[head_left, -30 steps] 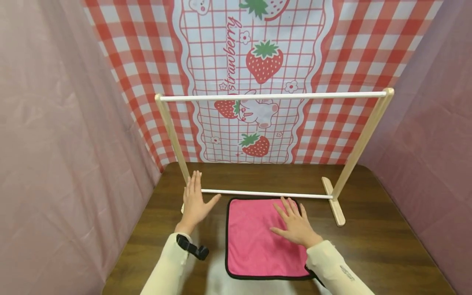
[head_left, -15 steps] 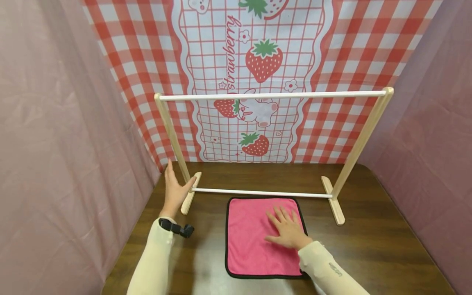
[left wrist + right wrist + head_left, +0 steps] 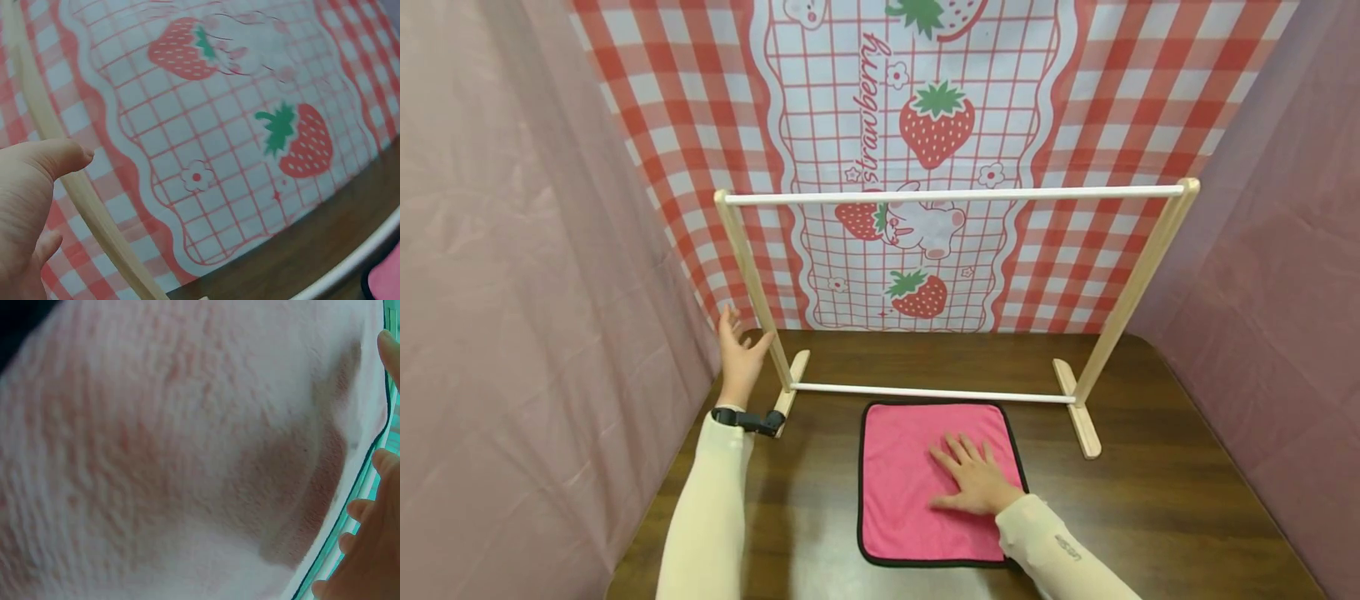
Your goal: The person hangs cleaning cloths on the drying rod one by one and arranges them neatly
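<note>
A pink cloth (image 3: 898, 475) with a black border lies flat on the table in the head view. My right hand (image 3: 976, 485) spreads its fingers over the cloth's right half; whether the palm presses on it is hard to tell. Behind the cloth stands a wooden rack with a white top bar (image 3: 955, 196) and a white lower bar (image 3: 932, 392). Beside the rack's left post (image 3: 748, 275) is my left hand (image 3: 741, 362), raised, fingers loosely bent and nothing held. In the left wrist view its thumb (image 3: 59, 156) overlaps the post (image 3: 94, 212); contact is unclear.
The brown wooden table (image 3: 1157, 500) carries the rack's feet, the right foot (image 3: 1078, 412) standing beyond the cloth's right corner. A strawberry-print checked sheet (image 3: 1030, 108) hangs behind. Pink curtains (image 3: 535, 292) close off both sides.
My left hand has moved left and away from me, from in front of the rack's left foot to beside the left post. The right hand has slid slightly left and nearer over the cloth.
</note>
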The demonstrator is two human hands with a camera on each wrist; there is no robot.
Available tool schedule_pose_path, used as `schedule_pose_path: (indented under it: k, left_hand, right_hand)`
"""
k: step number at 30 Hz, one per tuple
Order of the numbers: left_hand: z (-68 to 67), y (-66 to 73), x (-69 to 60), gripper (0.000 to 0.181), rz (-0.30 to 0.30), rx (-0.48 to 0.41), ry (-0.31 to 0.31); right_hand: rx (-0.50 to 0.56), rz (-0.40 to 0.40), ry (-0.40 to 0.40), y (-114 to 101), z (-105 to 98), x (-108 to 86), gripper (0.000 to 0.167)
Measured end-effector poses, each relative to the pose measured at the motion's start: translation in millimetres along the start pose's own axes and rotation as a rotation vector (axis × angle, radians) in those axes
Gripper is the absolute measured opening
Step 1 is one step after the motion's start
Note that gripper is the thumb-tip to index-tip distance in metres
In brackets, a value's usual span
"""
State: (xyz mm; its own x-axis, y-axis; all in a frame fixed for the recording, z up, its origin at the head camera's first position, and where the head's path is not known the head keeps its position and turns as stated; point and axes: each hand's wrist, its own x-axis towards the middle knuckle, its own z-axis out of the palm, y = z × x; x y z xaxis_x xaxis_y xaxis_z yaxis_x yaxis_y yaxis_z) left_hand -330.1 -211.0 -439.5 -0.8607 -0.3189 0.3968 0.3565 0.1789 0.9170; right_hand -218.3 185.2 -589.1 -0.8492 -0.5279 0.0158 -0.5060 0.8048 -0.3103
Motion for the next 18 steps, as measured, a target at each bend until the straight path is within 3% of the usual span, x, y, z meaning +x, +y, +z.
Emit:
schedule_pose_path:
  k: [6,11,18]
  left_hand:
    - [4.3,0.2,14.3,0.079,-0.058,-0.091,0.068]
    - [9.3,3.7,25.4,0.083,-0.093,-0.162,0.060]
    - [13.8,6.6,32.7,0.071,-0.089,-0.109,0.061]
  right_hand:
    - [0.047,0.027,0.004,1.0,7.2,-1.5,0.094]
    - [0.056,0.072,-0.030,2.0,11.8,-0.4,0.097]
    - [0.069,0.110,-0.056,-1.3,4.3,1.7,0.098]
